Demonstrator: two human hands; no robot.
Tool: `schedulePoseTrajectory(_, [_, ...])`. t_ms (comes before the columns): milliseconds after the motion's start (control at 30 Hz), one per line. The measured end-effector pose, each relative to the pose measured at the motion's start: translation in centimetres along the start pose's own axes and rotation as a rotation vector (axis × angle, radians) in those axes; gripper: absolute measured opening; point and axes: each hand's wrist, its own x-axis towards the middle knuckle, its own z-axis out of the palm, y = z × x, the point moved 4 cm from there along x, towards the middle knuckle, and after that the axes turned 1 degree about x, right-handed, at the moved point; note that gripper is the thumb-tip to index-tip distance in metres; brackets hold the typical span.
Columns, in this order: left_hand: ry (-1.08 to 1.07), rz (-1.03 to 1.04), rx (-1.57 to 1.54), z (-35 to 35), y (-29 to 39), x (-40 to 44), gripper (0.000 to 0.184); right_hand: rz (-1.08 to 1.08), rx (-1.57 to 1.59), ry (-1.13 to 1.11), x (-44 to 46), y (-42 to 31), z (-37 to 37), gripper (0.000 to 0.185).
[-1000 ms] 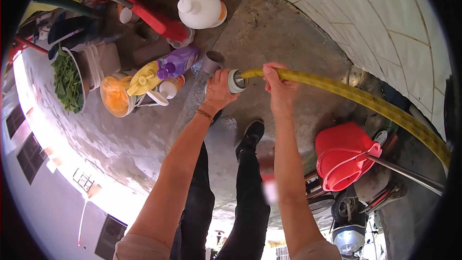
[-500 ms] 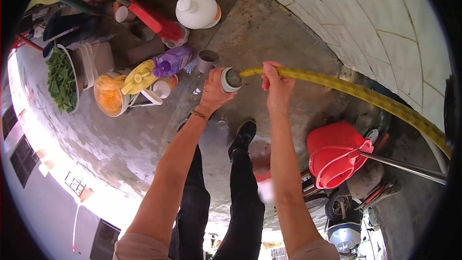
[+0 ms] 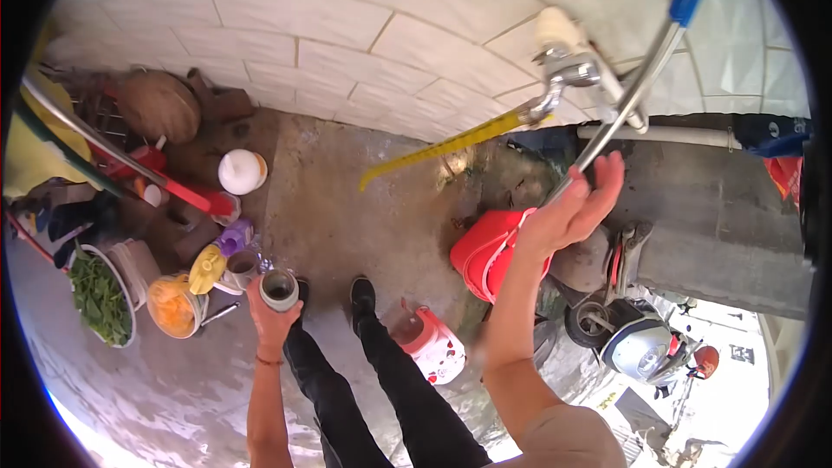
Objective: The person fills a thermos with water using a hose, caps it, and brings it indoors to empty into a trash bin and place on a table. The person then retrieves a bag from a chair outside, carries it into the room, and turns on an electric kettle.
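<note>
Grasps a cup [image 3: 280, 305] in the left hand [image 3: 267, 322], with fingers curled around its side and the mouth facing up. Just beside that hand in the view, a grey cup [image 3: 242, 273], next to a yellow bottle [image 3: 208, 269] and a purple bottle [image 3: 236, 237] on the floor [image 3: 321, 156].

Holds out the right hand [image 3: 576, 212], well apart from the left, with fingers parted and nothing seen in its grasp. Overlaps the pole [image 3: 637, 91] at the thumb; cannot tell whether touching. Partly hidden behind the right wrist, a red bucket [image 3: 490, 251].

Beyond the right hand, out from the tiled wall [image 3: 416, 0], a tap [image 3: 568, 74]. From near the tap, a yellow hose [image 3: 442, 153], with its long axis slanting down and leftward across the view to a tip up and to the right of the held cup, apart from it. As seen, right hand nearer the tap end, left hand nearer the tip. Touches the hose with neither.
</note>
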Motion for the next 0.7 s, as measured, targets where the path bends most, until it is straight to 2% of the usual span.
schedulePoseTrajectory(33, [0.008,0.046,0.042,-0.9,3.1,-0.2,0.074,0.002,0.022,0.016,2.6,-0.6,0.1,0.04])
schedulePoseTrajectory(133, [0.022,0.033,0.042,-2.4,8.1,-1.5,0.074,0.186,0.305,-0.187,5.8,-2.2,1.4,0.043])
schedulePoseTrajectory(200, [0.04,0.119,0.153,-3.1,11.0,-2.2,0.072,0.37,0.349,-0.414,5.3,-3.4,1.7,0.041])
schedulePoseTrajectory(267, [0.059,0.151,0.146,-3.7,13.9,-2.8,0.073,0.438,0.465,-0.41,4.7,-6.2,1.8,0.04])
schedulePoseTrajectory(333, [0.064,0.206,0.166,-4.0,16.5,-3.2,0.073,0.486,0.548,-0.429,4.6,-5.6,1.1,0.042])
schedulePoseTrajectory(400, [0.049,0.234,0.201,-4.5,18.9,-3.9,0.073,0.622,0.804,-0.495,5.2,-4.0,-0.4,0.044])
schedulePoseTrajectory(433, [0.042,0.316,0.24,-4.8,20.4,-4.2,0.074,0.597,0.711,-0.537,4.9,-3.8,-1.8,0.046])
schedulePoseTrajectory(467, [0.043,0.399,0.278,-4.9,21.7,-4.5,0.075,0.7,0.751,-0.528,3.7,-2.8,-3.1,0.044])
schedulePoseTrajectory(500, [0.053,0.403,0.319,-5.1,22.2,-4.8,0.079,0.802,0.789,-0.522,1.8,-1.8,-4.5,0.042])
schedulePoseTrajectory(633, [-0.022,0.483,0.261,-2.2,24.2,-4.4,0.082,0.922,0.706,-0.67,-4.1,-1.1,-9.2,0.035])
schedulePoseTrajectory(700, [-0.049,0.547,0.272,-1.2,26.0,-4.5,0.082,0.98,0.692,-0.613,-6.1,0.1,-11.5,0.033])
